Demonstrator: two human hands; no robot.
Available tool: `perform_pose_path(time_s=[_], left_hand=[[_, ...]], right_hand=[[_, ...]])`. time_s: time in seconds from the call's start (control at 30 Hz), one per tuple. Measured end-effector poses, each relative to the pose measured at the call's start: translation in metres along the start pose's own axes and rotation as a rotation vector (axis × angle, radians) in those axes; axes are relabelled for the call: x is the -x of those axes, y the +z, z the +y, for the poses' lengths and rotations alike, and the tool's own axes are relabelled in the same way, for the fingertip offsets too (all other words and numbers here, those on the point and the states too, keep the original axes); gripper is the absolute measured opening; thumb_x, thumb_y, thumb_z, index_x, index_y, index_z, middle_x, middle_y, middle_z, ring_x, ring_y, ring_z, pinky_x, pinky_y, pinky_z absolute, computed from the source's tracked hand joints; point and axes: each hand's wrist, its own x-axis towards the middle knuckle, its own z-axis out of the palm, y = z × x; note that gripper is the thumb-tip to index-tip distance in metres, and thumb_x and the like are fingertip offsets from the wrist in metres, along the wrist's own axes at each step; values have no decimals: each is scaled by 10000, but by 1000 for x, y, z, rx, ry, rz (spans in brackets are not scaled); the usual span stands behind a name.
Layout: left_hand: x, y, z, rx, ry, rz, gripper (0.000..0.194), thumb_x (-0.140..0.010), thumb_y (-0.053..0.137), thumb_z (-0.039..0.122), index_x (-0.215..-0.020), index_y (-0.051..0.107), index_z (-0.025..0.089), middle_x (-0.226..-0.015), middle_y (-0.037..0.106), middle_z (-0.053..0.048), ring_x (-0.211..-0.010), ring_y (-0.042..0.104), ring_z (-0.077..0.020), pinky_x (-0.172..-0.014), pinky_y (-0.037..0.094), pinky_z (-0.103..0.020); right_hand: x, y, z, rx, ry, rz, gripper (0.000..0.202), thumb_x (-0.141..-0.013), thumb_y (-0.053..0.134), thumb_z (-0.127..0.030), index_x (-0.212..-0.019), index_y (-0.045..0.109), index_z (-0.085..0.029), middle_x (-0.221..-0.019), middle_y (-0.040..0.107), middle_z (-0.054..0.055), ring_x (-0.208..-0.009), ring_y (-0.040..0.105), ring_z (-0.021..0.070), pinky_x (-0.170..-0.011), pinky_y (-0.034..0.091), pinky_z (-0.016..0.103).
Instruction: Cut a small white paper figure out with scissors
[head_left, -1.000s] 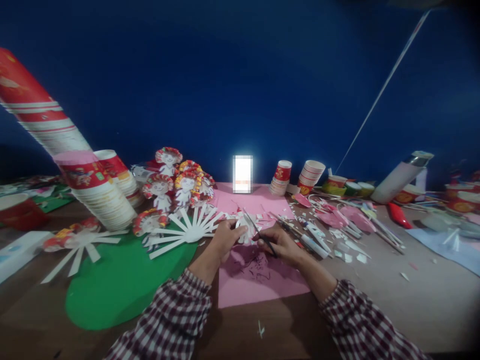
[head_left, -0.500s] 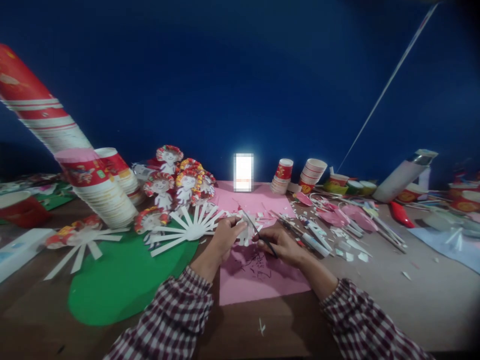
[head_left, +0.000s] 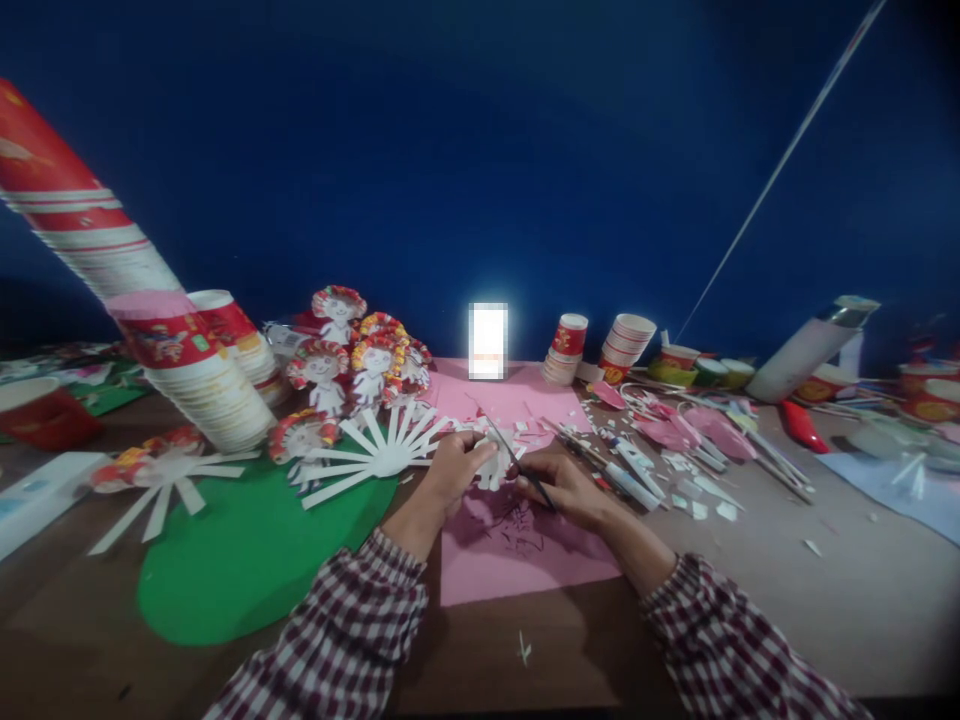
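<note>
Between my hands is a small white paper cutout (head_left: 493, 468), pinched by the thumb and fingers of my left hand (head_left: 454, 468). My right hand (head_left: 562, 488) is closed on dark scissors (head_left: 534, 483), whose blades point up and left past the cutout's right side. Below both hands lies a pink sheet (head_left: 525, 575) with dark handwriting. To the left, a white paper piece with radiating strips (head_left: 388, 458) rests partly over a green sheet (head_left: 255, 560). Behind it stand several paper figures with red and yellow frilled rims (head_left: 373, 368).
Tall stacks of red and white paper cups (head_left: 202, 375) lean at the left. Two shorter stacks (head_left: 566, 350) stand at the back. Pens (head_left: 634, 485), pink pieces and white scraps lie on the right, with a white cylinder (head_left: 806, 350) and red object (head_left: 804, 428) beyond.
The cutout is tilted slightly differently between my hands. Both hands stay in nearly the same place, with the left still holding the cutout and the right the scissors.
</note>
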Motion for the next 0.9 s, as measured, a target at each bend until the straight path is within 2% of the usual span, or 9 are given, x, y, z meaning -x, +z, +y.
perform_pose_path(time_s=[0.4,0.57,0.9], left_hand=[[-1,-1,-1,-16,14,-3,264,-628,675,345,-746,690,110,-540,549,12,-476,431,-99,-465,309,-228],[-1,-1,1,-42,35,2,238,-621,679,345,-687,674,116,-538,539,16,-485,425,-94,-474,303,-226],[-1,1,-2,13,-4,12,228,-629,673,352,-691,638,135,-479,488,37,-418,378,-83,-424,266,-222]], right_hand=[[-1,1,-1,38,12,11,416,-775,639,-522,-789,586,-110,-573,436,-41,-515,360,77,-476,268,205],[-2,0,0,71,-7,17,411,-781,633,-517,-747,580,-111,-569,422,-43,-520,345,75,-480,260,209],[-2,3,1,66,-8,40,448,-766,634,-548,-800,606,-102,-577,436,-41,-527,362,82,-495,278,211]])
